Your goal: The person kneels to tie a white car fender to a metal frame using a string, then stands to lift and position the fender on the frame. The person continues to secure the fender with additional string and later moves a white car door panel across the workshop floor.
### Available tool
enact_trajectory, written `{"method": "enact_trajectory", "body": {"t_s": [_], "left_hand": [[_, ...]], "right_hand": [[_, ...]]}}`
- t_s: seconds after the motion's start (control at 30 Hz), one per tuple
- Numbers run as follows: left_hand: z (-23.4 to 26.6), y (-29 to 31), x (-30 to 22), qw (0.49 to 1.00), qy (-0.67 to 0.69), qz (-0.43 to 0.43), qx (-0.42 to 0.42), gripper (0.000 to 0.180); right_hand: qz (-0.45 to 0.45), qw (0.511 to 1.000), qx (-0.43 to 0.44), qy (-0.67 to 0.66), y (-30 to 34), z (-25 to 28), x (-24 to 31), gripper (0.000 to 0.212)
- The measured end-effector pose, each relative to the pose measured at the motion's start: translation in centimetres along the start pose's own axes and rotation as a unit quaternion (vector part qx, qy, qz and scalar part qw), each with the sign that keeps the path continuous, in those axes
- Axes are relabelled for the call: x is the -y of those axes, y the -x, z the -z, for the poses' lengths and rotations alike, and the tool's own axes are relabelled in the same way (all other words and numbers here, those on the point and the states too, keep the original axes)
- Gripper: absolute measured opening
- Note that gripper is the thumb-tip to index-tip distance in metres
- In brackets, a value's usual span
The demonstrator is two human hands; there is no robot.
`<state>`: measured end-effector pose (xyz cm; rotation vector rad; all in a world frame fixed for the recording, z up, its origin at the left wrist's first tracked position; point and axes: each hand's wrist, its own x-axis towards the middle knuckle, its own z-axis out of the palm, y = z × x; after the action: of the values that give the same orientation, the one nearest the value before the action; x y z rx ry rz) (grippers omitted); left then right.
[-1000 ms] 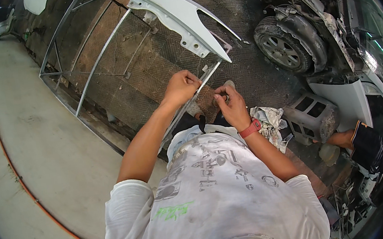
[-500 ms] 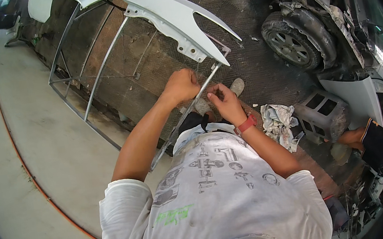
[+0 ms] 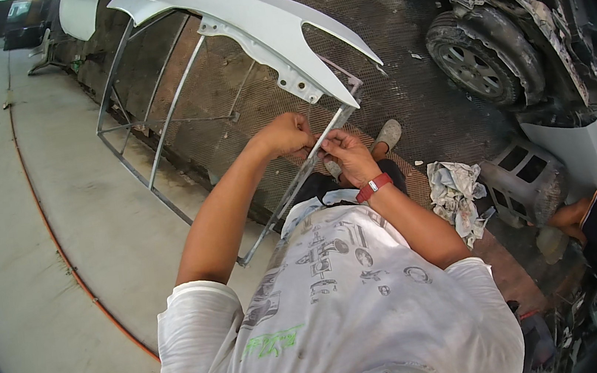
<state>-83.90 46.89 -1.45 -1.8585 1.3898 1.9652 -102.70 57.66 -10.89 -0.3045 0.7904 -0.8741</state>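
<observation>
A white car fender [image 3: 259, 20] rests on a stand of thin grey metal bars [image 3: 176, 113]. At the near end of the stand, a slanting bar runs between my two hands. My left hand [image 3: 283, 136] is closed, its fingertips curled down at the bar's left side. My right hand [image 3: 348, 156], with a red band on the wrist, is closed in a pinch at the bar's other side, its fingertips close to the left hand's. Whatever the fingers hold is too small or hidden to make out.
A car with a bare front wheel [image 3: 476, 66] stands at the right. Crumpled paper [image 3: 454, 193] and a grey box with square openings [image 3: 525, 177] are on the floor. Another person's bent leg [image 3: 569, 214] shows beyond. An orange hose [image 3: 60, 249] crosses the pale floor at left.
My hands have come closer together, and the right fingertips now meet the left ones at the bar. The whole view has shifted slightly.
</observation>
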Motion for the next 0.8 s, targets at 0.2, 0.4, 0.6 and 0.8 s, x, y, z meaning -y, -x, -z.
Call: {"method": "enact_trajectory", "body": {"t_s": [0.2, 0.4, 0.6, 0.8], "left_hand": [[0.6, -0.6, 0.9, 0.999, -0.006, -0.003, 0.037, 0.022], [0.2, 0.7, 0.6, 0.996, 0.059, -0.022, 0.062, 0.027], [1.2, 0.8, 2.9, 0.978, 0.121, -0.102, 0.133, 0.019], [1.5, 0.7, 5.5, 0.92, 0.277, -0.101, 0.26, 0.031]], "right_hand": [[-0.042, 0.998, 0.001, -0.051, -0.5, -0.1, 0.4, 0.012], [-0.019, 0.998, -0.003, 0.067, -0.4, -0.7, 1.4, 0.014], [0.111, 0.937, -0.074, 0.324, 0.6, -3.0, 2.0, 0.022], [0.167, 0.889, -0.143, 0.401, 2.1, -5.4, 1.9, 0.024]]}}
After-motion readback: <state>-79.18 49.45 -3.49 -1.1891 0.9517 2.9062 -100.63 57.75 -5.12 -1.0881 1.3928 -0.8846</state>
